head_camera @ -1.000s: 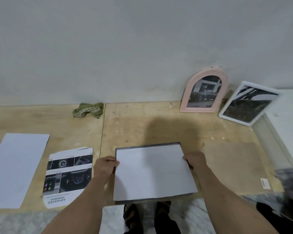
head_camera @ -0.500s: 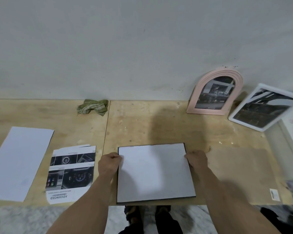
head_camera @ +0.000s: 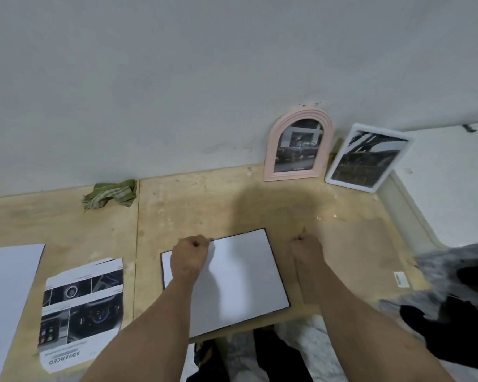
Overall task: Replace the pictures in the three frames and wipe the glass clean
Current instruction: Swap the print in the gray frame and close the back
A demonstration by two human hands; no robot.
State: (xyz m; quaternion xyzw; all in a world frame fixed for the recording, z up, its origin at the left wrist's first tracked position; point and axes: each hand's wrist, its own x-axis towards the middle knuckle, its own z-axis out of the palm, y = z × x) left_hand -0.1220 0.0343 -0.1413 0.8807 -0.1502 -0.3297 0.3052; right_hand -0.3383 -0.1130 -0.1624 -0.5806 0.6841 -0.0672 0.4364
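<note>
A: Obs. Dark frame (head_camera: 279,274) lies flat on the plywood bench (head_camera: 232,205), thin black rim showing along its far, right and near edges. White sheet (head_camera: 232,282) sits inside it, matte, rectangular, nearly filling it.

B: Hands?

A: Left hand (head_camera: 189,253) over the frame's far left corner, fingers curled into a fist; they seem to pinch the sheet's top edge, but the contact is hidden under the knuckles. Right hand (head_camera: 307,250) just beside the frame's right edge, on the bench, fingers curled under. Cannot tell whether it holds anything.

B: Other frames?

A: Pink frame (head_camera: 298,147), arched top, ribbed moulding, leans on the wall (head_camera: 177,92); dark photo of cars inside. White frame (head_camera: 369,158), rectangular with rounded corners, leans just beside it to the right, tilted; dark photo inside, subject unclear.

B: Loose paper?

A: Printed sheet (head_camera: 82,312) left of the dark frame, apart from it: car-interior pictures, the word ADVANCED upside down, edges roughly cut. Plain white paper (head_camera: 6,296) further left, cut off by the picture edge. Small label (head_camera: 400,279) near the bench's right end.

B: Cloth?

A: Green rag (head_camera: 111,194), striped, crumpled, at the wall by the seam between the two plywood panels
</note>
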